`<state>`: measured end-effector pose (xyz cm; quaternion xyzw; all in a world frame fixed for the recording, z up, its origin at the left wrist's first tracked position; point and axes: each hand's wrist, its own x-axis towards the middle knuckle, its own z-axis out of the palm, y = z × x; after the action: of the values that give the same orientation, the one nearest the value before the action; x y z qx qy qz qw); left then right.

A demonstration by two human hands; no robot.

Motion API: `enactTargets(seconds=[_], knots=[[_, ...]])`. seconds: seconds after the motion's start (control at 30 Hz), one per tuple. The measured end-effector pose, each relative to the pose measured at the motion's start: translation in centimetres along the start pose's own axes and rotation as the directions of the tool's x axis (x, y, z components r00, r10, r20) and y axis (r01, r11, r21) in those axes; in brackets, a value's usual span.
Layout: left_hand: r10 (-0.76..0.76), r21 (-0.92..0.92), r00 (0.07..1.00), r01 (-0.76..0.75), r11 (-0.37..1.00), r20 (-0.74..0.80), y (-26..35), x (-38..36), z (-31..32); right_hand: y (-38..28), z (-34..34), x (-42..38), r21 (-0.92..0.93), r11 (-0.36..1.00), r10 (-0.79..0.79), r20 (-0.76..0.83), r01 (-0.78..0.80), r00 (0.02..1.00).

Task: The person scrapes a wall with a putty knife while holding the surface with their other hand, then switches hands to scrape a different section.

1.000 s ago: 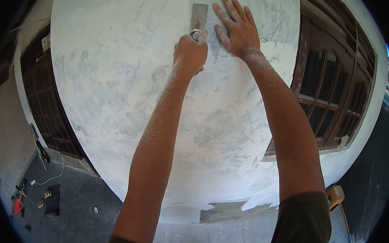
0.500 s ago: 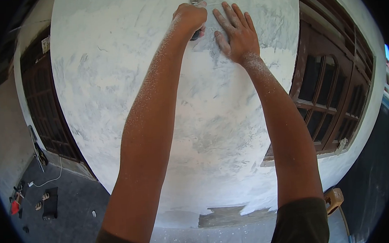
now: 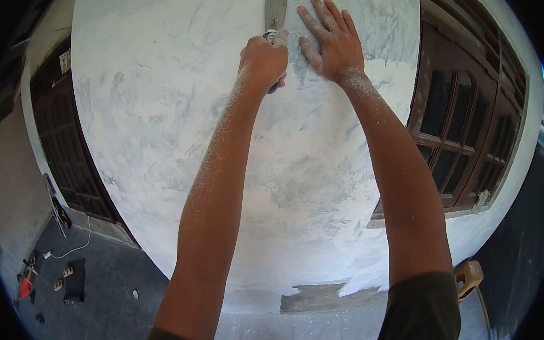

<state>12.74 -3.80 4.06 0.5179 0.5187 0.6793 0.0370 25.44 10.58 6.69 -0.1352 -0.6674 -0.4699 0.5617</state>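
Note:
My left hand [image 3: 265,61] is wrapped round the dark handle of a putty knife [image 3: 275,13]. Its flat metal blade points up and lies at the wall [image 3: 177,113], which is coated in patchy white and grey plaster. To the right of the blade, my right hand [image 3: 334,40] rests flat on the wall with fingers spread. White dust covers both hands and forearms. The palm side of my left hand hides most of the handle.
A brown wooden window [image 3: 453,111] is at the right, a dark door [image 3: 70,137] at the left. A wooden stool [image 3: 469,276] stands low at the right. Sandals [image 3: 58,284], a dark mat [image 3: 74,282] and a white cable [image 3: 73,249] lie on the floor at the left.
My left hand has moved down the wall with the putty knife, and more of the blade shows now. My right hand stays flat in nearly the same place.

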Motion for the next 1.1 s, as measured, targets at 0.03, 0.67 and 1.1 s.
enactTargets(seconds=[0.03,0.67,1.1], knots=[[-0.025,0.041,0.999,0.026,0.999,-0.022,-1.0,-1.2,0.3,0.1,0.0,0.0,-0.008,1.0,-0.002,0.001,0.002,1.0],[0.0,0.042,0.996,-0.004,0.999,0.093,-1.1,-0.2,-0.6,-0.3,-1.4,0.3,0.031,0.999,0.008,0.053,-0.01,0.999],[-0.044,0.04,0.999,0.044,0.998,0.004,-3.5,-3.3,1.2,-0.5,-1.5,0.4,0.052,0.998,0.026,0.115,-0.032,0.993]])
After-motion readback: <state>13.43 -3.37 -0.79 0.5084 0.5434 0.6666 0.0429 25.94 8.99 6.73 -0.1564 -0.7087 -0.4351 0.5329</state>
